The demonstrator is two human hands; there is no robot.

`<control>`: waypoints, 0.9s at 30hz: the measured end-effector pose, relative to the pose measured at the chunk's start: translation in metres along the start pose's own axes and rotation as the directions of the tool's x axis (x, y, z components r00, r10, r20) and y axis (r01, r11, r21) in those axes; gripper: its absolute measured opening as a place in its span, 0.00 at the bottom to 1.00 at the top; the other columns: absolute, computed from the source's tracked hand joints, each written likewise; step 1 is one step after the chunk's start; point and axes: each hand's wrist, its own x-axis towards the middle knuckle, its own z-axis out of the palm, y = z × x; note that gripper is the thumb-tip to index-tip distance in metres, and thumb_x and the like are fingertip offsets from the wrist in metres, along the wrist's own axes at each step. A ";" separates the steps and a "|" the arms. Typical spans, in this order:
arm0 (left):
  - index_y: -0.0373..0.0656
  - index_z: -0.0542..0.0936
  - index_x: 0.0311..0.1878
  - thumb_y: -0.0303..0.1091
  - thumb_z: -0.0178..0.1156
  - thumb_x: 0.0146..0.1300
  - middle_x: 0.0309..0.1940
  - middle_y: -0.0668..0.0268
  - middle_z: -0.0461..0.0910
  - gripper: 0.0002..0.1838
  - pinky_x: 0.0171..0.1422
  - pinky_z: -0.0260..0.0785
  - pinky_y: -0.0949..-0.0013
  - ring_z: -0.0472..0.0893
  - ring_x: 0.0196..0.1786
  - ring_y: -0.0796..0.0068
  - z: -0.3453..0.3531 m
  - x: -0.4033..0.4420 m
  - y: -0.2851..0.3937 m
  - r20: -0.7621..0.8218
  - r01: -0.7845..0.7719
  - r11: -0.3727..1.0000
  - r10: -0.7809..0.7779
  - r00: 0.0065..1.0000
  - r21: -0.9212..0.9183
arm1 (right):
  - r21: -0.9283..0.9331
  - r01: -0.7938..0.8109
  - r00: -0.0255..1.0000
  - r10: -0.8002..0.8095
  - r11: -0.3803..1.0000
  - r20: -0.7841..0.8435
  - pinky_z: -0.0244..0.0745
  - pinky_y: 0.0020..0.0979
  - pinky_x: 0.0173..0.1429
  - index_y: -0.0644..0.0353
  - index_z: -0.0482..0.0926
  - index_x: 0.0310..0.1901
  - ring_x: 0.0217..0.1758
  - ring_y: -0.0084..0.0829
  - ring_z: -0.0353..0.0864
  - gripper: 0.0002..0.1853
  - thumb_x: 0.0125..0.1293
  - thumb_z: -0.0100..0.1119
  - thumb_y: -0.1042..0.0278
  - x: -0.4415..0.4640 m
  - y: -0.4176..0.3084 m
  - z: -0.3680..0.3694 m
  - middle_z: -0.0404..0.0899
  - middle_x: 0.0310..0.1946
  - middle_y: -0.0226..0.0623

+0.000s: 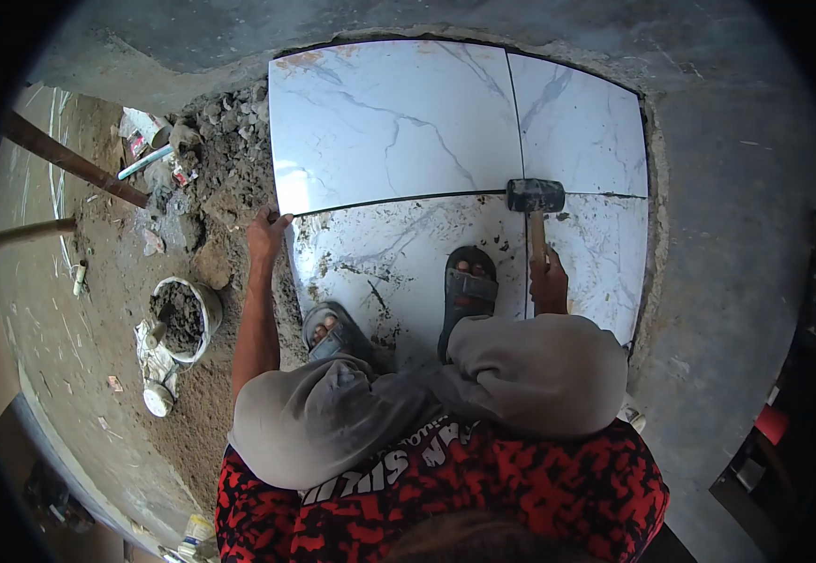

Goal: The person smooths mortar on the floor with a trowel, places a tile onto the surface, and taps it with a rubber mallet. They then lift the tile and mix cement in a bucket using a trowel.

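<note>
My right hand (549,283) is wrapped round the wooden handle of a rubber mallet (535,196). Its black head lies over the seam where the floor tiles meet. At the left, my left hand (268,235) touches the corner of the tiles, fingers at the edge and thumb stretched toward the joint. Above that joint is a large white marbled tile (389,127), with a narrower tile (584,127) to its right. My sandalled feet rest on a mud-specked tile (380,272) below it.
A bucket of wet mortar (183,319) stands on the dirt at left, a white bag beside it. Rubble (230,159) and litter border the tiles. Wooden poles (75,159) reach in from the left. Grey concrete walls (717,235) close off the back and right.
</note>
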 end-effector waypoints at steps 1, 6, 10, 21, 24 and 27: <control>0.35 0.81 0.44 0.36 0.69 0.53 0.32 0.58 0.83 0.18 0.42 0.71 0.66 0.80 0.34 0.69 0.001 0.002 -0.005 0.010 0.003 1.000 -0.003 1.000 0.001 | -0.004 -0.010 1.000 0.010 1.000 -0.001 0.76 0.36 0.35 0.61 0.66 0.63 0.27 0.34 0.78 0.28 0.64 0.55 0.56 0.000 0.001 -0.003 0.79 0.32 0.43; 0.37 0.80 0.42 0.36 0.69 0.53 0.28 0.61 0.81 0.16 0.38 0.69 0.65 0.76 0.30 0.71 0.003 0.001 -0.010 -0.004 -0.026 1.000 0.026 1.000 -0.002 | 0.094 0.259 0.949 -0.235 0.961 -0.208 0.72 0.28 0.30 0.55 0.66 0.65 0.26 0.23 0.75 0.28 0.63 0.61 0.67 0.013 -0.058 -0.035 0.79 0.32 0.39; 0.37 0.80 0.41 0.36 0.69 0.53 0.29 0.62 0.81 0.15 0.38 0.69 0.65 0.76 0.30 0.71 0.005 0.005 -0.014 -0.030 -0.052 0.998 0.051 0.998 -0.026 | 0.006 0.390 0.886 -0.373 0.921 -0.275 0.73 0.28 0.35 0.58 0.63 0.67 0.28 0.24 0.75 0.30 0.64 0.59 0.70 0.034 -0.074 -0.038 0.79 0.37 0.42; 0.37 0.81 0.43 0.35 0.68 0.54 0.35 0.58 0.84 0.16 0.42 0.72 0.66 0.81 0.36 0.70 0.001 -0.002 -0.005 -0.014 -0.010 1.000 0.010 1.000 -0.005 | 0.032 0.285 0.957 -0.282 0.958 -0.068 0.74 0.46 0.54 0.58 0.57 0.68 0.52 0.59 0.77 0.30 0.65 0.53 0.67 0.028 -0.035 -0.003 0.76 0.49 0.61; 0.36 0.80 0.44 0.33 0.67 0.55 0.35 0.59 0.84 0.16 0.43 0.73 0.67 0.82 0.36 0.69 -0.002 -0.003 0.006 0.012 -0.012 1.000 0.012 1.000 0.007 | -0.158 0.548 0.781 -0.570 0.821 -0.255 0.74 0.45 0.52 0.59 0.58 0.68 0.51 0.59 0.78 0.31 0.65 0.53 0.66 0.034 -0.030 0.013 0.77 0.49 0.62; 0.34 0.80 0.45 0.31 0.67 0.54 0.34 0.59 0.84 0.16 0.42 0.73 0.68 0.81 0.36 0.70 0.001 0.002 -0.002 0.008 -0.021 0.992 0.022 1.000 -0.120 | -0.134 0.205 0.977 -0.194 0.970 0.088 0.73 0.42 0.55 0.60 0.57 0.69 0.55 0.55 0.77 0.31 0.66 0.54 0.65 0.046 -0.054 -0.005 0.75 0.53 0.61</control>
